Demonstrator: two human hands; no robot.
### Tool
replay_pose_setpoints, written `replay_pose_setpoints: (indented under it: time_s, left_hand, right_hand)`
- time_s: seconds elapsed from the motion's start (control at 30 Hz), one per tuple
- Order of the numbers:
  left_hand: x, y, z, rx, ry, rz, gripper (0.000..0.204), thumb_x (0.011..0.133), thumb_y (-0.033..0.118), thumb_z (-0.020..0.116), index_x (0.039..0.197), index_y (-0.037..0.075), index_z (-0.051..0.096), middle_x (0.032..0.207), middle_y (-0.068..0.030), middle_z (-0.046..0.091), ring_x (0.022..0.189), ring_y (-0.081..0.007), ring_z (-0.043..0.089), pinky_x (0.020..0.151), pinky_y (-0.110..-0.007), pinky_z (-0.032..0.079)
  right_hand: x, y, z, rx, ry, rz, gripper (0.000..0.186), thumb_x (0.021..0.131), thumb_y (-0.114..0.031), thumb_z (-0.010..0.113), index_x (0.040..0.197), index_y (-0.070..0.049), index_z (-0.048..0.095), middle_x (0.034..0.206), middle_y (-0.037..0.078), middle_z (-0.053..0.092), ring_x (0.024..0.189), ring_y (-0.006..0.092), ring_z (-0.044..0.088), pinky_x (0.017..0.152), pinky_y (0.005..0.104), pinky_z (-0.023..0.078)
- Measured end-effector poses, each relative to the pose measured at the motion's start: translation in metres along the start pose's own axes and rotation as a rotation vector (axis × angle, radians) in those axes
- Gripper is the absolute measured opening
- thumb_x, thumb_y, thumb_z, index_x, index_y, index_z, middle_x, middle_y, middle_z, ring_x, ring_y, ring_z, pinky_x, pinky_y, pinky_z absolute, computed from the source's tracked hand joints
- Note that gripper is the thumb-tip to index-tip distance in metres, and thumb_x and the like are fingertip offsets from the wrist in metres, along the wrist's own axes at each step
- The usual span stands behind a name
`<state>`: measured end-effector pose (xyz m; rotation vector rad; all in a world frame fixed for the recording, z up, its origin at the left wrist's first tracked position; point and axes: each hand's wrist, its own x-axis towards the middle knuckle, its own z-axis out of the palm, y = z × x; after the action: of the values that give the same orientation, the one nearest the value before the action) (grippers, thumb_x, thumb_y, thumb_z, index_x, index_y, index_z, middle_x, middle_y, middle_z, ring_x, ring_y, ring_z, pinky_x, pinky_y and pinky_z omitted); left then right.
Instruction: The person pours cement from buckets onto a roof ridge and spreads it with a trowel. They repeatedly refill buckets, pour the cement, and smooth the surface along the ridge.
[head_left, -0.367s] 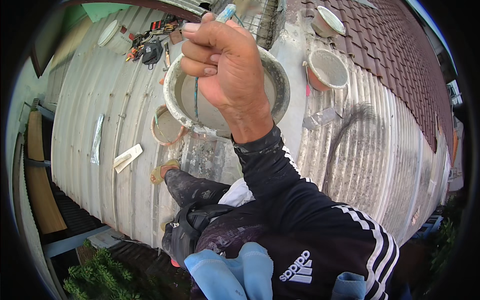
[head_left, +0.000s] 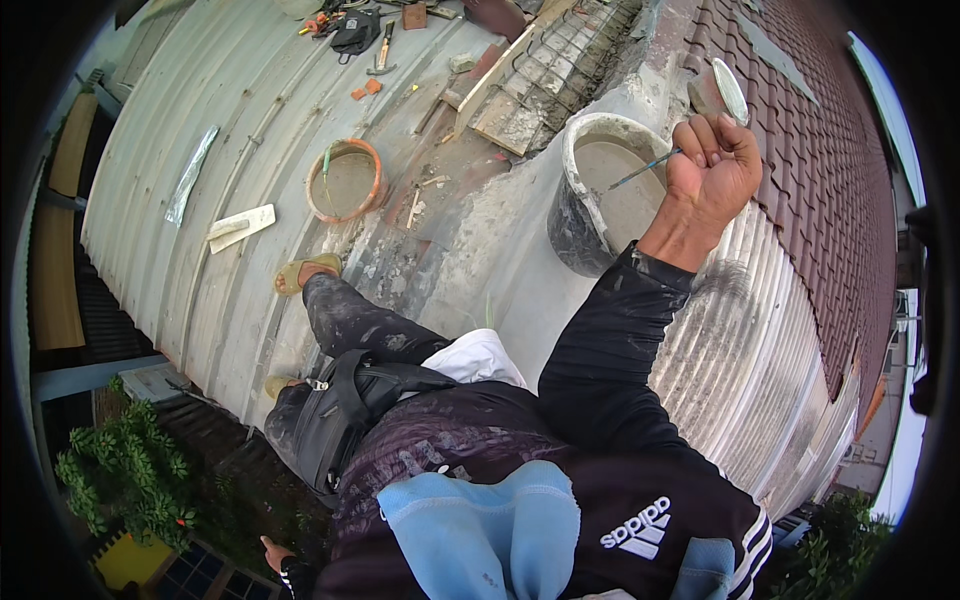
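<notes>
My right hand (head_left: 712, 185) is closed on the thin blue-green handle of a black bucket (head_left: 577, 232), whose rim is coated in dried cement. Wet grey mortar fills the bucket, which leans and stands to my right; whether its base touches the roof I cannot tell. The forearm hides part of its near side. My left hand (head_left: 276, 554) hangs low at the left beside my body, seen small, a finger stretched out and nothing visible in it. Left of the bucket stands an orange pail (head_left: 379, 170) of grey mortar with a green-wrapped handle.
A white plastering float (head_left: 243, 228) and a silver strip (head_left: 192, 176) lie on the corrugated metal roof (head_left: 150, 260). Farther off are a hammer (head_left: 382, 50), a black bag (head_left: 354, 33) and a rebar cage (head_left: 575, 65). Another bucket (head_left: 728, 92) stands by the brown roof tiles (head_left: 800, 190).
My right hand and the black bucket have moved right, away from the orange pail. My view has shifted, and my left hand has come into sight at lower left.
</notes>
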<state>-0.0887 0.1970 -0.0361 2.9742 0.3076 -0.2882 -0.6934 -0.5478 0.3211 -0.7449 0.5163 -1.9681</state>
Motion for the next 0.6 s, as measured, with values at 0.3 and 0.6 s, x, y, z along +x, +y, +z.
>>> replay_pose_setpoints:
  time_s: [0.3,0.6]
  left_hand:
    - [0.061,0.088,-0.061,-0.197,0.002,0.112,0.090,0.089,0.076,0.062,0.115,-0.010,0.068,0.099,-0.0163,0.070,0.088,-0.0295,0.059,0.085,-0.043,0.047]
    - [0.007,0.277,-0.085,-0.515,-0.012,0.650,0.067,0.100,0.051,0.066,0.133,-0.006,0.063,0.126,-0.0162,0.068,0.116,-0.0291,0.063,0.104,-0.041,0.045]
  right_hand:
    - [0.005,-0.008,-0.074,-0.033,0.130,-0.136,0.021,0.083,0.003,0.056,0.075,-0.009,0.041,0.065,-0.003,0.035,0.051,0.0071,0.027,0.046,0.0241,0.022]
    - [-0.012,0.006,-0.090,0.117,-0.026,-0.053,0.016,0.091,-0.002,0.061,0.082,-0.005,0.048,0.072,0.001,0.045,0.055,0.0086,0.035,0.052,0.0260,0.031]
